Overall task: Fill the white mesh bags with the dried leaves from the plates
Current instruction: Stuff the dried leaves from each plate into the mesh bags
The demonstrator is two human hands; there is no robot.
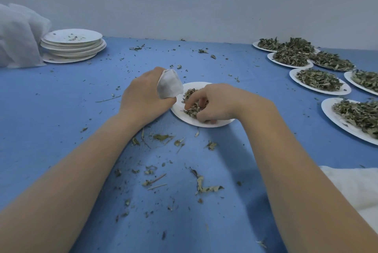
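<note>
crumbled leaf scraps (202,185) litter the blue cloth-covered worktop (61,130) nearest the person; past them the right hand (212,103) curls its fingers into the brittle dried leaves (192,109) on a thin white paper plate (204,123), while the left hand (143,97) clamps a soft white mesh bag (169,86) just left of that plate, its mouth hidden, so the leaves likely travel a short way leftward; farther right sit full leaf plates (319,80), far left a stack of emptied plates (73,45)
</note>
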